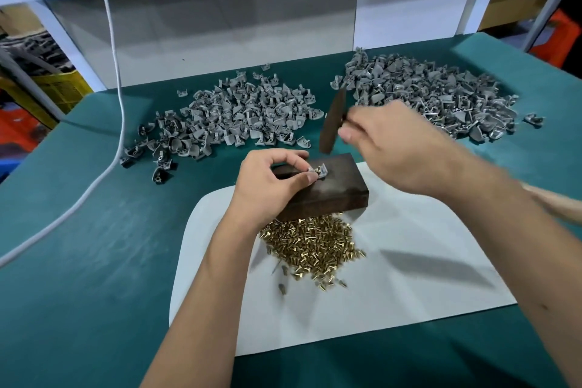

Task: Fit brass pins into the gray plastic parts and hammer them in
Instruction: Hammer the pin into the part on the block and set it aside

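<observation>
While the left hand [271, 179] pinches a gray plastic part [316, 172] with a brass pin [322, 168] standing in it on the dark wooden block [333, 189], the right hand [400, 148] grips a blurred hammer [332, 120] raised just above. The step looks like hammering. The next blow should land squarely on the pin, clear of the left fingertips [311, 178]. The pile of loose brass pins [315, 246] lies on the white sheet [409, 277] beside the block.

A white cable [117, 123] trails across the green table [78, 246], near a yellow crate [59, 90].
</observation>
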{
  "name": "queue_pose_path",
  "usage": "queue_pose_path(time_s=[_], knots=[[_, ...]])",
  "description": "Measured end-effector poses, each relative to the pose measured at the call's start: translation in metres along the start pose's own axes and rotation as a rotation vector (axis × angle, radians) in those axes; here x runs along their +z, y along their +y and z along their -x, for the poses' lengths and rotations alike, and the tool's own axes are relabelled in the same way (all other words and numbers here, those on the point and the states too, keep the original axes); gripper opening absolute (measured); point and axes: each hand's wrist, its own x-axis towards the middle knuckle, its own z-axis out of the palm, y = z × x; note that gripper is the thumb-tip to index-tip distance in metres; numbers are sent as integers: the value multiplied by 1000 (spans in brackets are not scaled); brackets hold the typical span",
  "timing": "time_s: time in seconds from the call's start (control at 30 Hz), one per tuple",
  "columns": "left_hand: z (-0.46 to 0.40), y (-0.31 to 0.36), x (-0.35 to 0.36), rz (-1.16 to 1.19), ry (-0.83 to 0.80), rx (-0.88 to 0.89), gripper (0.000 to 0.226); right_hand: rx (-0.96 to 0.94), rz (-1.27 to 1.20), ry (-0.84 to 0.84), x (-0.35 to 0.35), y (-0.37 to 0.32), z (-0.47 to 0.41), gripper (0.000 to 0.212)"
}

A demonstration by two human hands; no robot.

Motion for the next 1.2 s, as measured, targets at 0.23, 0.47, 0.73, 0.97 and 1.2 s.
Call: queue_pose_path(time_s=[0.23,0.47,0.73,0.97,1.2], knots=[[0,0,-1,22,-9,-6,9,48,102,-159,9,-15,4,20],[-2,-2,1,43,1,-26,10,50,76,-109,20,-15,11,22],[-3,-4,-1,-3,3,3,10,55,83,54,10,-15,10,28],[-1,-2,-1,-3,-4,0,13,61,170,4,-3,-12,6,19],[0,-1,0,19,-4,-11,12,128,264,-207,3,-17,5,24]])
